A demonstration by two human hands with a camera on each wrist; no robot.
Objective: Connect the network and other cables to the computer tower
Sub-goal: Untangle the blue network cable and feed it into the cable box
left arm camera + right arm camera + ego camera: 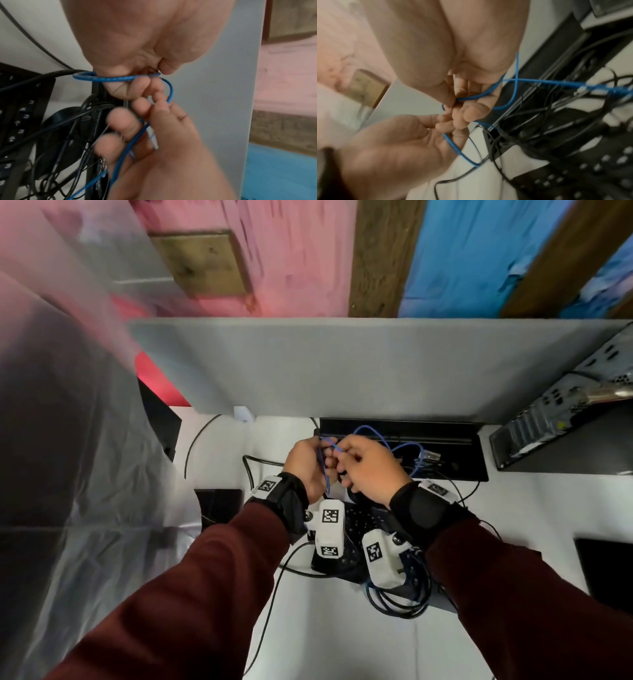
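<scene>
thin blue network cable (394, 444) all looped up, pinched in both hands above the table's black cable tray. black computer tower (561, 409) lies far right, ports facing in.

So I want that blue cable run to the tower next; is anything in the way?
Nothing solid: bare desk lies between both hands' blue cable and the tower. But black cables tangle around it.

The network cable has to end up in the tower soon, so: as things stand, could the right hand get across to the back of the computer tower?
Probably yes, though not freely: the computer tower lies to the right with bare desk between, but the right hand and left hand both grip the looped blue cable.
</scene>
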